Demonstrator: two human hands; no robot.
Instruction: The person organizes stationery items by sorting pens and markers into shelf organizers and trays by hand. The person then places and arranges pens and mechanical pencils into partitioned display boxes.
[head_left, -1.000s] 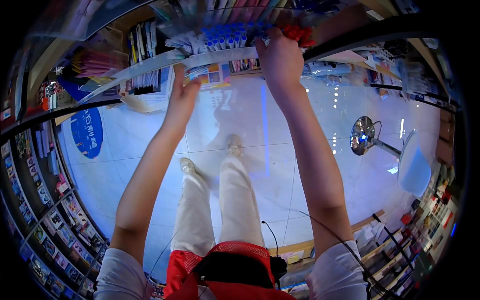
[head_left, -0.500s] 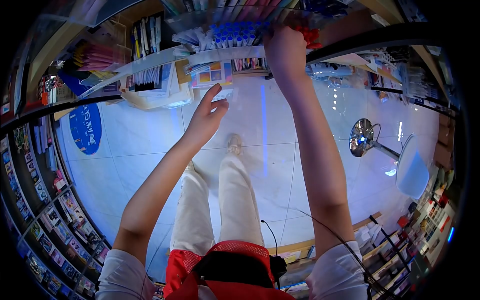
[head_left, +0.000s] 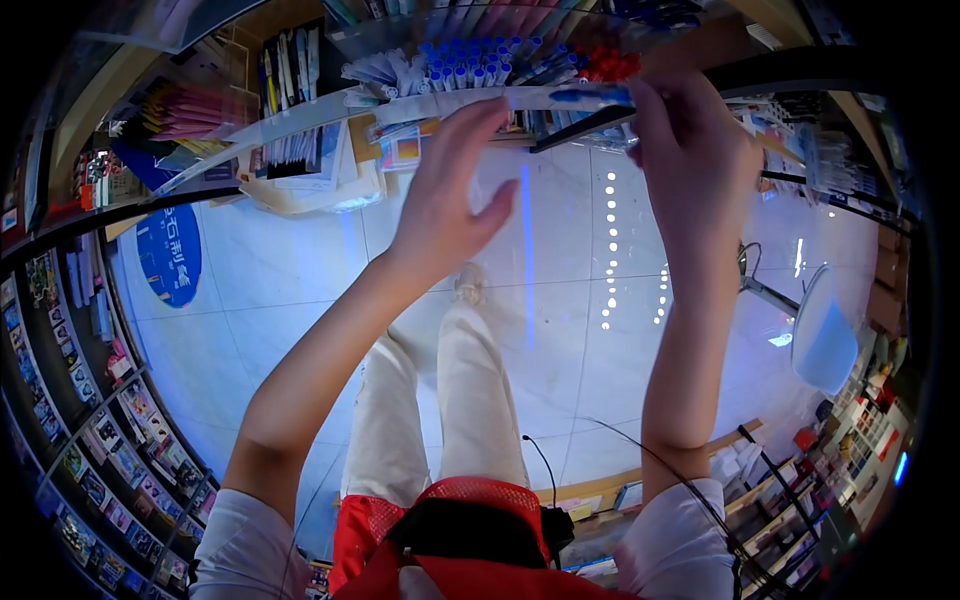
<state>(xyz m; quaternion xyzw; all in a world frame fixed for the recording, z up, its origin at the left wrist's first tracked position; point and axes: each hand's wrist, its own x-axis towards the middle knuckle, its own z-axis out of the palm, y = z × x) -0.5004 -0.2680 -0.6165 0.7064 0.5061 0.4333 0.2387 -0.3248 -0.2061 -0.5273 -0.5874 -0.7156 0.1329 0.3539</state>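
Note:
My right hand (head_left: 695, 150) is closed on a blue pen (head_left: 592, 95), which points left from my fingertips and is blurred by motion. It hangs in front of the shelf edge, to the right of the pen rows. My left hand (head_left: 455, 190) is raised with thumb and fingers apart and holds nothing. Behind it, on the shelf, stand blue-capped pens (head_left: 468, 72) in rows. Red-capped pens (head_left: 608, 67) sit to their right. A clear strip (head_left: 430, 106) runs along the front of the shelf.
Pink pens (head_left: 195, 112) and darker pens (head_left: 290, 70) fill compartments at the upper left. A stool with a pale seat (head_left: 825, 330) stands on the right. Racks of small cards (head_left: 140, 450) line the left. A round blue sign (head_left: 170, 257) lies on the floor.
My right hand has drawn back from the pens and moved right, and a blue pen now shows in it. My left hand has moved up and right, fingers still spread.

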